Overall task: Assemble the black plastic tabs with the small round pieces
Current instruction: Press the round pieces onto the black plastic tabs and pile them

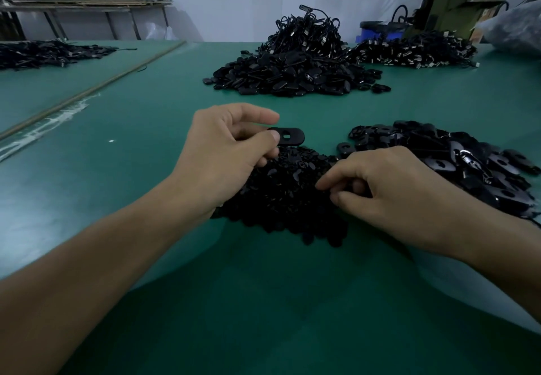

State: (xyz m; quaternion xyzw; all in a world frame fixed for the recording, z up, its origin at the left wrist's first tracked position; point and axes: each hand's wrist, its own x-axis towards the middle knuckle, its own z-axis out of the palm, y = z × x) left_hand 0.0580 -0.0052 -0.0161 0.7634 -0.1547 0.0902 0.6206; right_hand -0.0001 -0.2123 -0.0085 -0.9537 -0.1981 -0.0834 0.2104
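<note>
My left hand (225, 152) pinches a black oval plastic tab (289, 136) with a round hole, held flat just above a heap of small round black pieces (281, 196) on the green table. On that heap's right side my right hand (389, 187) has its fingertips curled down among the pieces; whether it holds one is hidden. A pile of loose black tabs (456, 158) lies to the right, behind my right hand.
A larger mound of black tabs (292, 73) topped with black cords sits at the table's far middle, with another cord pile (415, 49) at the far right and one at the far left (44, 52). A metal rail (87, 90) crosses the green table (263, 301).
</note>
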